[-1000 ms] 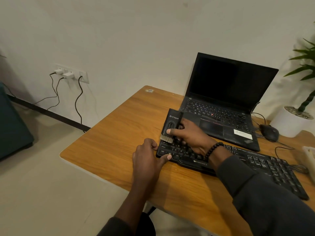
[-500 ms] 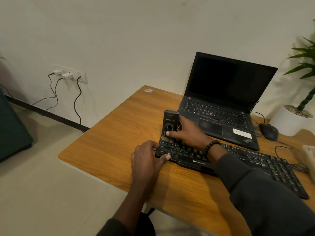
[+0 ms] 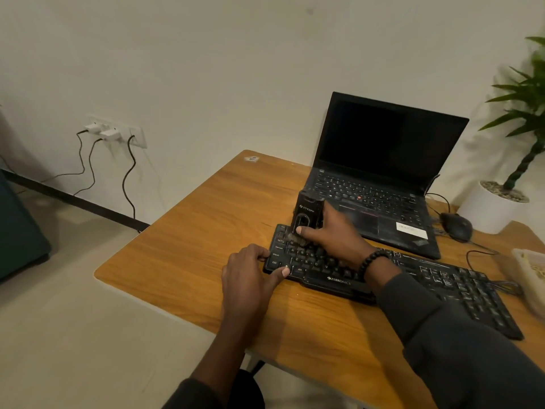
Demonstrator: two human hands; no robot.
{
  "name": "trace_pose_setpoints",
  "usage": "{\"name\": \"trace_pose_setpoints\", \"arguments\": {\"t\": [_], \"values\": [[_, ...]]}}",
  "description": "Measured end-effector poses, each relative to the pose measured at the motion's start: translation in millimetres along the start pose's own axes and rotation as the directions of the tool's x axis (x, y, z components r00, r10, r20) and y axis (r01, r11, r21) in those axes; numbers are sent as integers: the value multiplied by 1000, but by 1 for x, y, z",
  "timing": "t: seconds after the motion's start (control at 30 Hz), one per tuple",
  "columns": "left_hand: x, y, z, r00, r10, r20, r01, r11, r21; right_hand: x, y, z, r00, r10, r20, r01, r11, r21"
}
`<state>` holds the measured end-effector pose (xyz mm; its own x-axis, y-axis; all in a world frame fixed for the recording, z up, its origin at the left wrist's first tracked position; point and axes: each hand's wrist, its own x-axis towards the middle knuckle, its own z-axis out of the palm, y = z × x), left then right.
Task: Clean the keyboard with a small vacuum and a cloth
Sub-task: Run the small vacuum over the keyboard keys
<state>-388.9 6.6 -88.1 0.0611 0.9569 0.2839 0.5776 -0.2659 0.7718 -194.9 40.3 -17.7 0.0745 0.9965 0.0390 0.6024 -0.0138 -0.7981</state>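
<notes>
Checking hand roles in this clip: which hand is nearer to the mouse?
Right. The right hand grips the small vacuum over the keyboard's left part, apart from the mouse. The left hand holds the keyboard's left end, farther away.

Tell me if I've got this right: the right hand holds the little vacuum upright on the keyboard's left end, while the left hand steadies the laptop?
Not quite. In the head view the left hand steadies the keyboard, not the laptop. The right hand does hold the vacuum upright on its left end.
</notes>
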Motion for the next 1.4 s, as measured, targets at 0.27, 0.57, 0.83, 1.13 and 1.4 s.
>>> {"name": "trace_pose_setpoints", "arguments": {"t": [0.27,0.57,0.83,1.13,1.4], "values": [[-1,0,-1,1000,8,1,-8,1000,-14,-4,4,-1,999,17,38,-18,1000,19],[1,-1,0,1000,9,2,-9,1000,-3,-15,4,-6,999,-13,30,16,996,-91],[0,0,0,1000,11,-1,-11,1000,-2,-27,4,-1,997,68,-42,-52,949,312],[1,0,-1,1000,2,6,-2,1000,-6,-26,5,-6,967,254,-2,-229,876,424],[1,0,-1,1000,4,4,-4,1000,-2,-27,9,-8,944,331,-7,-284,820,497]]}}
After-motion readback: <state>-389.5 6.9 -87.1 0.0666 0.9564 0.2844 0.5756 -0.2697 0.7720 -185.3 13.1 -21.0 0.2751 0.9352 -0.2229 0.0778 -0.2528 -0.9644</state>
